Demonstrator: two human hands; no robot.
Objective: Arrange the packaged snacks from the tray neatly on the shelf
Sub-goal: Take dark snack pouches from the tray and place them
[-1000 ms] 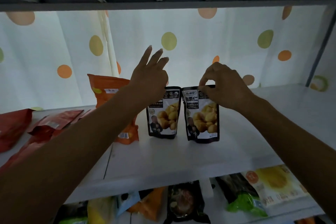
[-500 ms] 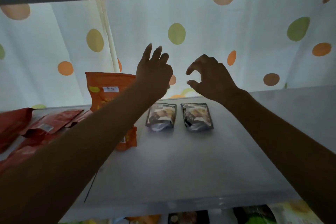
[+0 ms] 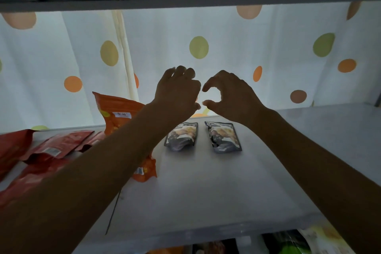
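On shelf (image 3: 206, 196), left pouch (image 3: 182, 135), right pouch (image 3: 224, 138), both dark, lying flat

Nothing here is legible. The orange pouch (image 3: 117, 113), near the back edge of the shelf (image 3: 195, 192) toward its left, carries a white sticker (image 3: 123, 115) with dark handwriting too small to make out, and a barcode patch (image 3: 139, 170) near its bottom. A red pouch (image 3: 59, 144) toward the left edge bears a pale label strip (image 3: 50, 151). The left dark pouch (image 3: 182, 136) and right dark pouch (image 3: 223, 136) show only blurred print.
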